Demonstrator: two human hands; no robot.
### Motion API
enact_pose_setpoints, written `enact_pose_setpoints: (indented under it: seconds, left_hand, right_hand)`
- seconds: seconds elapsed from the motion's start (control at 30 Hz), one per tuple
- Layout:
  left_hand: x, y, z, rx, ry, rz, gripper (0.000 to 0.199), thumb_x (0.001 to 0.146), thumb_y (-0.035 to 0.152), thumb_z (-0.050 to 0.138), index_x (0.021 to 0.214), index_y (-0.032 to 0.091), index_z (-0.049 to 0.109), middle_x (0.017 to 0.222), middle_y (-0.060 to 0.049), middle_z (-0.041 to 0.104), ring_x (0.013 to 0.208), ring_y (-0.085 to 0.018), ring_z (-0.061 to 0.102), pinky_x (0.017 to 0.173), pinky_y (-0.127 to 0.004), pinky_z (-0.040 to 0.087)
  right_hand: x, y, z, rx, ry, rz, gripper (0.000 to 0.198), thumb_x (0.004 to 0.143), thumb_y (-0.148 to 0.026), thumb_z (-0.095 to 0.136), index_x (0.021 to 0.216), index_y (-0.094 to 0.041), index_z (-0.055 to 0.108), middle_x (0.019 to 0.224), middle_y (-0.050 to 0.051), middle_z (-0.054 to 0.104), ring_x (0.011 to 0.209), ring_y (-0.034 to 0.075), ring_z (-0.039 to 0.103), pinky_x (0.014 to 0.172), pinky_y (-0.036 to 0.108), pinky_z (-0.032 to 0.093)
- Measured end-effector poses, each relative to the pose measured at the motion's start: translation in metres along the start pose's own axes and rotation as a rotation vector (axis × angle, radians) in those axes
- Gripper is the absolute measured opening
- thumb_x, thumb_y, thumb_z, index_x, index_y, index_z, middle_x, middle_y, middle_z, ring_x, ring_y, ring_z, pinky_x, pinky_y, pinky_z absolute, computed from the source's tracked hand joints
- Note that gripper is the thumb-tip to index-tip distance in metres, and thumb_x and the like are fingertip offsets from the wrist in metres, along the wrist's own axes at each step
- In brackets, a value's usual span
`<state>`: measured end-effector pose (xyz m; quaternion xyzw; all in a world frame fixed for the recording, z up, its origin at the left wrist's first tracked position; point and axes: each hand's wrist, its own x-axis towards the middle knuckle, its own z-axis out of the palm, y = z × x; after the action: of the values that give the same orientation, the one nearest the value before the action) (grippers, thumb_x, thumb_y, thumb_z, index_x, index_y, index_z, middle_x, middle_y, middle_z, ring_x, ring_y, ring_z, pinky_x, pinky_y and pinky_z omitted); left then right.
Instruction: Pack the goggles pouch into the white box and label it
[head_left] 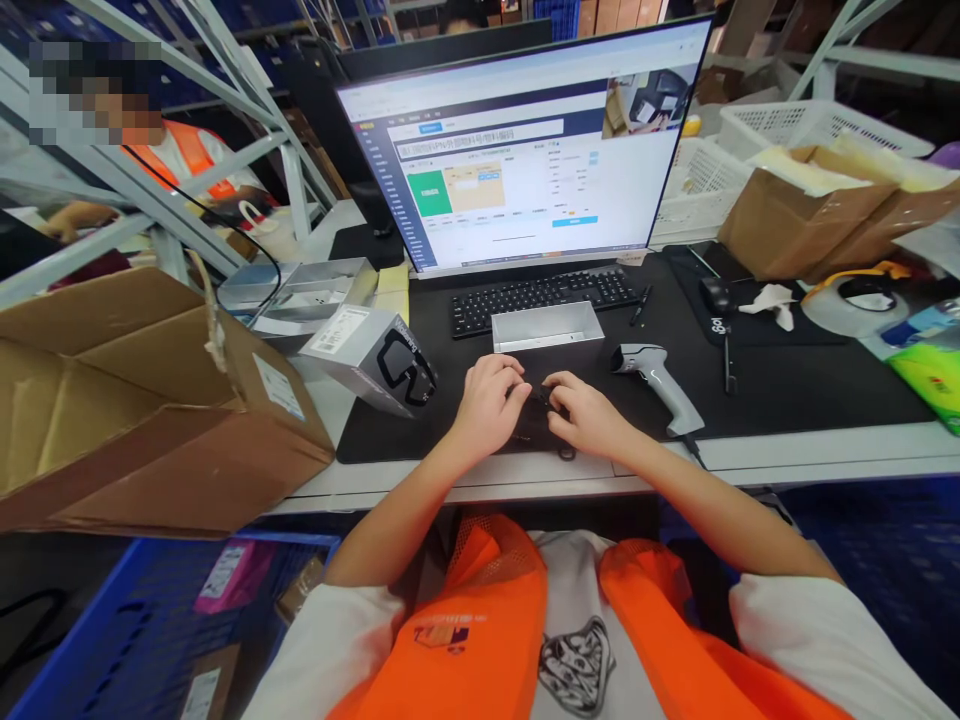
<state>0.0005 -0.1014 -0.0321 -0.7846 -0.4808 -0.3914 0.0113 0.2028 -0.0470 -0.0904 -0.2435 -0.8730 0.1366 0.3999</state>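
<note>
Your left hand (489, 405) and right hand (589, 415) bend their fingers (561, 380) around a small dark item (543, 398) on the black mat (802, 390); whether they pinch, I cannot tell. Probably light, stiff: hold its edges.

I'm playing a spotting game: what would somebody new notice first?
Probably the bright screen at the back of the desk. Then the orange vest at the bottom, and the left hand and right hand close together over the black mat. The open carton at the left edge stands out too.
</note>
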Motion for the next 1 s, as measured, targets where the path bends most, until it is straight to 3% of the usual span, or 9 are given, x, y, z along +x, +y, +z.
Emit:
enact_pose_setpoints:
  seconds: [0.2, 0.3, 0.4, 0.5, 0.6, 0.67, 0.8, 0.93, 1.0]
  left_hand:
    - [-0.021, -0.056, -0.019, -0.093, 0.226, -0.140, 0.024, 0.099, 0.030, 0.054, 0.082, 0.014, 0.058, 0.099, -0.006, 0.059, 0.097, -0.015, 0.056, 0.092, -0.031, 0.042]
    - [-0.029, -0.073, -0.013, -0.326, 0.303, -0.477, 0.032, 0.094, 0.043, 0.056, 0.092, 0.012, 0.065, 0.113, -0.010, 0.060, 0.107, -0.019, 0.057, 0.099, -0.033, 0.041]
    - [-0.029, -0.062, 0.005, -0.902, 0.309, -0.902, 0.034, 0.091, 0.041, 0.066, 0.113, 0.015, 0.064, 0.130, -0.008, 0.061, 0.126, -0.020, 0.054, 0.092, -0.031, 0.045]
    - [-0.023, -0.036, 0.017, -1.200, 0.323, -0.845, 0.061, 0.062, 0.058, 0.089, 0.086, 0.013, 0.057, 0.139, -0.006, 0.059, 0.132, -0.020, 0.052, 0.102, -0.030, 0.043]
    - [-0.019, -0.011, 0.016, -1.072, 0.197, -0.633, 0.047, 0.082, 0.058, 0.078, 0.096, 0.016, 0.064, 0.142, -0.003, 0.056, 0.127, -0.013, 0.051, 0.111, -0.025, 0.036]
    - [-0.019, -0.003, 0.011, -0.931, 0.102, -0.482, 0.037, 0.094, 0.054, 0.067, 0.100, 0.017, 0.066, 0.150, 0.000, 0.049, 0.136, -0.012, 0.045, 0.117, -0.027, 0.031]
    - [-0.024, -0.020, -0.003, -0.635, 0.176, -0.345, 0.036, 0.102, 0.045, 0.055, 0.086, 0.013, 0.056, 0.149, -0.005, 0.047, 0.140, -0.017, 0.044, 0.118, -0.034, 0.030]
    - [-0.030, -0.055, -0.005, -0.307, 0.352, -0.207, 0.027, 0.102, 0.033, 0.054, 0.086, 0.011, 0.057, 0.132, -0.012, 0.056, 0.125, -0.019, 0.055, 0.111, -0.040, 0.039]
    - [-0.029, -0.063, 0.000, -0.410, 0.386, -0.215, 0.033, 0.101, 0.039, 0.057, 0.085, 0.010, 0.057, 0.131, -0.014, 0.054, 0.126, -0.020, 0.056, 0.112, -0.039, 0.039]
  right_hand:
    - [-0.004, 0.012, -0.012, 0.092, 0.071, -0.104, 0.015, 0.083, -0.012, 0.057, 0.075, -0.014, 0.045, 0.124, 0.010, 0.054, 0.129, 0.021, 0.049, 0.108, 0.035, 0.041]
    - [-0.010, 0.024, -0.025, 0.112, 0.061, -0.083, 0.014, 0.085, -0.012, 0.057, 0.078, -0.015, 0.045, 0.128, 0.009, 0.052, 0.134, 0.018, 0.047, 0.110, 0.033, 0.039]
    - [-0.009, 0.022, -0.037, 0.034, -0.068, 0.058, 0.012, 0.083, -0.014, 0.054, 0.080, -0.015, 0.042, 0.133, 0.006, 0.053, 0.117, 0.019, 0.058, 0.095, 0.037, 0.048]
    - [0.005, -0.002, -0.037, -0.126, -0.103, 0.097, 0.020, 0.083, -0.025, 0.060, 0.097, -0.016, 0.049, 0.137, 0.011, 0.055, 0.132, 0.028, 0.052, 0.104, 0.057, 0.043]
    - [0.026, -0.034, -0.023, -0.309, -0.197, 0.094, 0.092, 0.079, -0.065, 0.073, 0.148, -0.015, 0.039, 0.158, 0.018, 0.034, 0.150, 0.033, 0.029, 0.112, 0.071, 0.028]
    - [0.037, -0.049, -0.010, -0.403, -0.274, 0.188, 0.119, 0.073, -0.071, 0.076, 0.164, -0.016, 0.023, 0.160, 0.020, 0.029, 0.141, 0.039, 0.038, 0.110, 0.067, 0.033]
    - [0.040, -0.049, 0.001, -0.448, -0.208, 0.155, 0.097, 0.083, -0.058, 0.071, 0.164, -0.019, 0.034, 0.129, 0.013, 0.056, 0.103, 0.032, 0.057, 0.083, 0.050, 0.052]
    - [0.024, -0.034, -0.003, -0.441, 0.020, -0.038, 0.081, 0.085, -0.053, 0.072, 0.154, -0.017, 0.047, 0.127, 0.010, 0.059, 0.102, 0.029, 0.060, 0.079, 0.047, 0.053]
    - [0.019, -0.030, -0.005, -0.449, 0.057, -0.067, 0.073, 0.089, -0.049, 0.070, 0.151, -0.017, 0.051, 0.129, 0.010, 0.058, 0.104, 0.029, 0.059, 0.081, 0.046, 0.053]
